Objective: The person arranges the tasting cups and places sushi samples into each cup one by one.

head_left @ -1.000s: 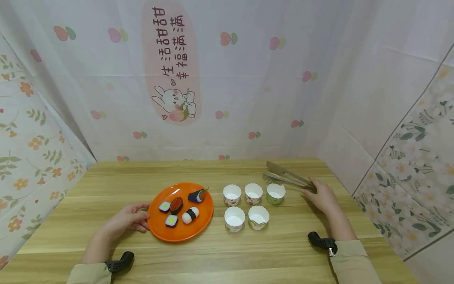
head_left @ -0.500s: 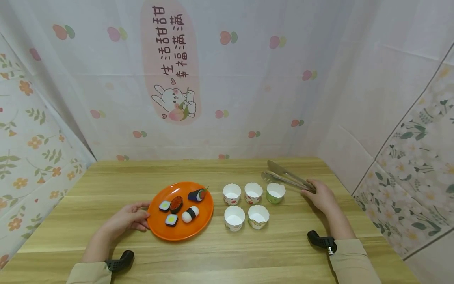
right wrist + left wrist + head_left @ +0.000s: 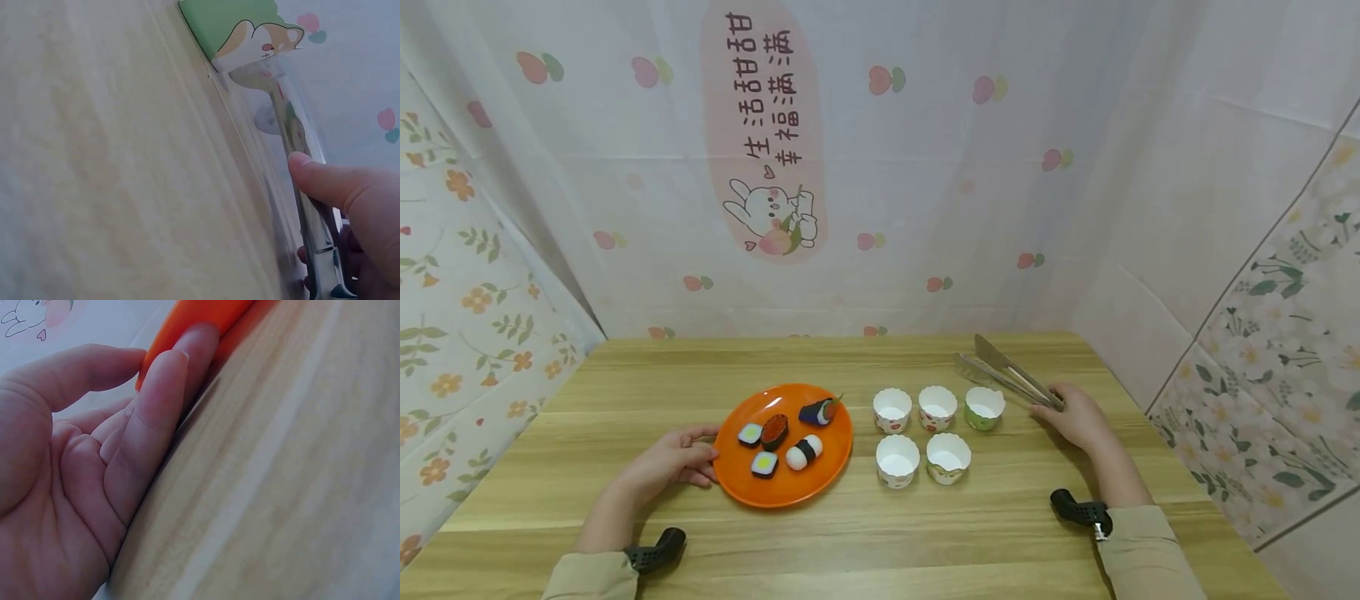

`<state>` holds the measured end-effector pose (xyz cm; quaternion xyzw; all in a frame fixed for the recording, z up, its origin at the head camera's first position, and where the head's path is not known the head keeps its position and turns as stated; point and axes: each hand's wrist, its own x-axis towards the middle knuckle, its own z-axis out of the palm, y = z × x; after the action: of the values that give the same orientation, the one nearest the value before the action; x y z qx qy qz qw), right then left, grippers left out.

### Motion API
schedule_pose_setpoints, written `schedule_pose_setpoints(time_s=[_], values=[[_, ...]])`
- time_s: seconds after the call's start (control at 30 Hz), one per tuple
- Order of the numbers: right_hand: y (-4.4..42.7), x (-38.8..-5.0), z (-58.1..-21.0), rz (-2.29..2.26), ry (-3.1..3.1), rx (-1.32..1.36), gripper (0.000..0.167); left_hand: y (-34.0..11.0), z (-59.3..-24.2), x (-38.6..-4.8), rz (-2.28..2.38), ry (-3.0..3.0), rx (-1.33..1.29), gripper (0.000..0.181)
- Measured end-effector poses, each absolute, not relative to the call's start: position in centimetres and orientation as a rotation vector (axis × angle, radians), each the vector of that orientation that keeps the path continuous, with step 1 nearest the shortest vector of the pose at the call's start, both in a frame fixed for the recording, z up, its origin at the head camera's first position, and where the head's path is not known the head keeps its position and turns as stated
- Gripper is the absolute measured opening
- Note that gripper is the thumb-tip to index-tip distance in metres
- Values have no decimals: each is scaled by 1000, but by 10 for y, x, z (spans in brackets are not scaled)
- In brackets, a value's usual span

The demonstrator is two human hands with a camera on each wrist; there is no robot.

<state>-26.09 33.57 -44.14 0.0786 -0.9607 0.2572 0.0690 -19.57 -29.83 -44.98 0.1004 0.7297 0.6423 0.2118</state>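
Note:
My left hand [image 3: 666, 462] pinches the left rim of an orange plate [image 3: 741, 492]; in the left wrist view the thumb is above the rim and fingers reach under it. On the plate lie toy sushi: a red-topped roe piece [image 3: 774, 432], two square rolls [image 3: 764, 464], a white piece with a black band [image 3: 804, 452] and a dark cone roll [image 3: 820, 412]. At the right, my right hand [image 3: 1075, 417] grips metal tongs [image 3: 1011, 375] by the handle end, the thumb on one arm. The tongs' tips point to the far left, behind the green paper cup [image 3: 984, 408].
Several white-lined paper cups stand in two rows right of the plate, among them a front-left cup [image 3: 897, 460] and a front-right cup [image 3: 948, 458]. The wooden table [image 3: 880, 550] ends at a printed curtain [image 3: 880, 167] behind and at the sides.
The tongs have turned slightly in my right hand, and their two arms look further apart near the tips. My left hand and the plate have stayed in place.

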Motion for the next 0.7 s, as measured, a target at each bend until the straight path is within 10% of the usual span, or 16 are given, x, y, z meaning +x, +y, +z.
schedule_pose_setpoints(time_s=[0.7], values=[[328,-256,-424,647,-2897,141,58,-299,-450,-195,1788,2021,271,61]])
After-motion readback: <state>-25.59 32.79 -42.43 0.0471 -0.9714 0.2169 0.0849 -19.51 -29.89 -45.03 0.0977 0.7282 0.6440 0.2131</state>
